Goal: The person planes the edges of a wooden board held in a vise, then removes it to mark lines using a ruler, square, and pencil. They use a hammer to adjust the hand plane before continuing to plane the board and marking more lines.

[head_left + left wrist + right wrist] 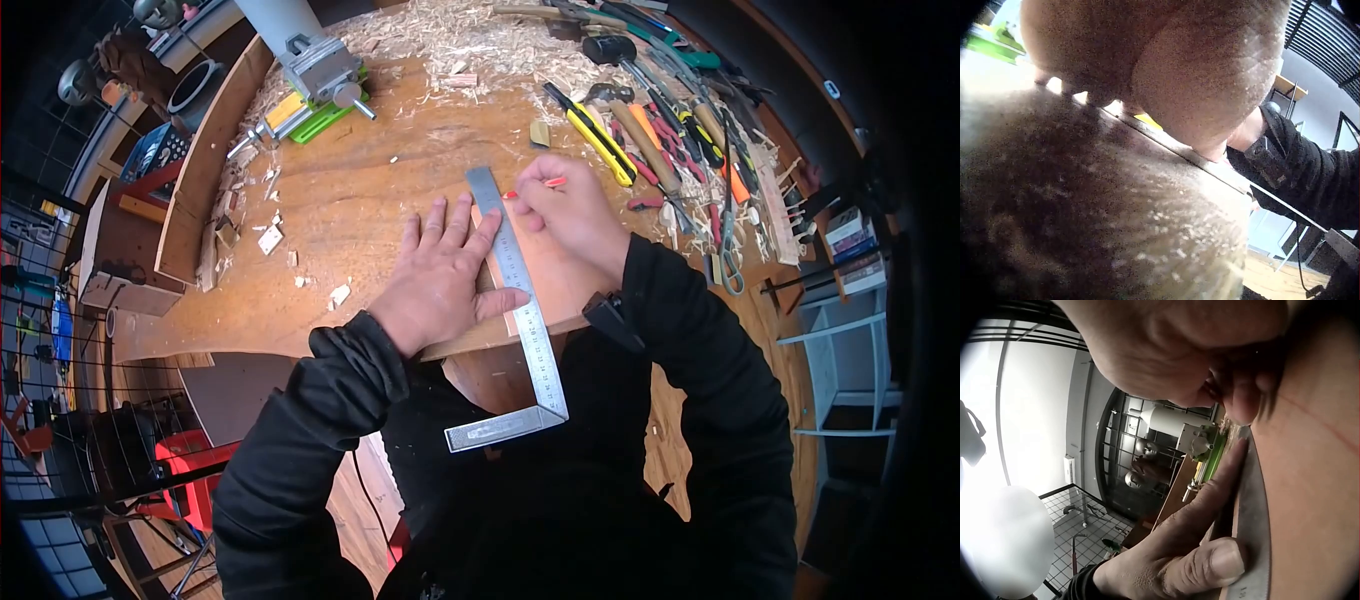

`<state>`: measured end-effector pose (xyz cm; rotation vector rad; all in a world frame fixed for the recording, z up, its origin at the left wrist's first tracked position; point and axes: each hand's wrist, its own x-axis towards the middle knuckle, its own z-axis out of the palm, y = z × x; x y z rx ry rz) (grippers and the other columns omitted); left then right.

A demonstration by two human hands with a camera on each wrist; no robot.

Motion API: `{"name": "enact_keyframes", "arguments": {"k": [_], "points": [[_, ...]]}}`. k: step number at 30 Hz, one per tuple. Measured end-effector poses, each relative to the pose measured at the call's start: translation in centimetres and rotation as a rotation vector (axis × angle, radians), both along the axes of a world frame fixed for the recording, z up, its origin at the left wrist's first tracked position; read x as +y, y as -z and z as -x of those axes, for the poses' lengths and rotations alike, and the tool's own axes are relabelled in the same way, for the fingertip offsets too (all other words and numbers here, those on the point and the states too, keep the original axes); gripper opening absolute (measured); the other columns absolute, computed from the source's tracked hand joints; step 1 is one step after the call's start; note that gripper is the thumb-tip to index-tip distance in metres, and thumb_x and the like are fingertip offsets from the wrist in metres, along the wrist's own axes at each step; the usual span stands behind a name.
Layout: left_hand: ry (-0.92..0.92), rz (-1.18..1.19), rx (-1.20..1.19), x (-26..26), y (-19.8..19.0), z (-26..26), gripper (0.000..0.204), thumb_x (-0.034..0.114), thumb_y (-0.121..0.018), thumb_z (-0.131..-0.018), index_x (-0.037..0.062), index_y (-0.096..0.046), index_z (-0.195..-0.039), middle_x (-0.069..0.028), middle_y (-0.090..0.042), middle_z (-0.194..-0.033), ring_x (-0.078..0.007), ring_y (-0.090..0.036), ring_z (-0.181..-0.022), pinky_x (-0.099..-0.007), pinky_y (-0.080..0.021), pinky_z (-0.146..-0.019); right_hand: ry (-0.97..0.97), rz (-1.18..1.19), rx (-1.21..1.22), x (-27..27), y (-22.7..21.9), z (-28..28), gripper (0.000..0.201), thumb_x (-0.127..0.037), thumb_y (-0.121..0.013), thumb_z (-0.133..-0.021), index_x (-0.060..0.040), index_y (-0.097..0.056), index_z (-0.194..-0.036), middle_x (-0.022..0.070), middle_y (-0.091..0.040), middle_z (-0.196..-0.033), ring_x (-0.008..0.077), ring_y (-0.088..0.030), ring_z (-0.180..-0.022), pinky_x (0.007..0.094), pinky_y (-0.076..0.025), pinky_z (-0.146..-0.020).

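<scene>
A metal try square lies across a flat wooden board at the bench's front edge. Its stock hangs out past that edge, towards the person. My left hand presses on the blade, fingers spread and straight, with the thumb across the ruled scale. On the blade's right side, my right hand pinches a red pencil, its tip beside the blade's far part. The right wrist view shows a thin red line on the board; there, the curled fingers hide the pencil.
Wood shavings cover the back of the bench. A vise with a green base stands at the back left. To the right lie a yellow utility knife, a black mallet, scissors and several other hand tools.
</scene>
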<state>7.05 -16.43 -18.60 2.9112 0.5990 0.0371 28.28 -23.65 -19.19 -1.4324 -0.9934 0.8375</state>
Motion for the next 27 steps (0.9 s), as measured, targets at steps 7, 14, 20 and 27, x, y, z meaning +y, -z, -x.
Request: {"name": "enact_keyframes", "arguments": {"k": [7, 14, 20, 27], "points": [[0.001, -0.008, 0.008, 0.0, 0.0, -0.1, 0.111, 0.082, -0.056, -0.09, 0.0048, -0.031, -0.166, -0.0338, -0.025, -0.169, -0.0544, -0.019, -0.158, -0.0657, -0.016, -0.126, -0.025, -0.002, -0.03, -0.1, 0.0, -0.2, 0.012, -0.008, -0.063, -0.101, 0.0009, -0.066, -0.094, 0.0072, -0.07, -0.08, 0.0107, -0.064, -0.066, 0.0282, -0.053, -0.059], [0.001, 0.002, -0.01, 0.1, 0.3, 0.0, 0.111, 0.082, -0.056, -0.09, 0.0058, -0.032, -0.166, -0.0337, -0.026, -0.169, -0.0537, -0.02, -0.158, -0.0657, -0.014, -0.127, -0.057, -0.013, -0.074, -0.8, 0.0, -0.3, 0.011, -0.007, -0.064, -0.098, 0.0022, -0.066, -0.092, 0.007, -0.069, -0.077, 0.0117, -0.064, -0.065, 0.029, -0.053, -0.061], [0.004, -0.006, -0.016, 0.1, 0.3, 0.0, 0.111, 0.083, -0.057, -0.089, 0.0053, -0.034, -0.165, -0.0341, -0.026, -0.168, -0.0542, -0.02, -0.157, -0.0659, -0.014, -0.126, -0.043, 0.043, -0.1, -2.5, -0.8, 0.3, 0.015, -0.01, -0.066, -0.094, 0.0023, -0.068, -0.086, 0.0062, -0.07, -0.074, 0.0111, -0.064, -0.065, 0.0295, -0.053, -0.062], [0.003, -0.002, -0.024, 0.1, 0.3, 0.0, 0.111, 0.083, -0.057, -0.089, 0.0039, -0.035, -0.164, -0.0348, -0.026, -0.168, -0.0545, -0.02, -0.157, -0.0652, -0.014, -0.127, -0.121, 0.113, -0.223, -7.1, -1.4, 1.6, 0.013, -0.01, -0.064, -0.095, 0.0019, -0.069, -0.092, 0.0081, -0.069, -0.079, 0.0127, -0.066, -0.07, 0.0303, -0.054, -0.067]]}}
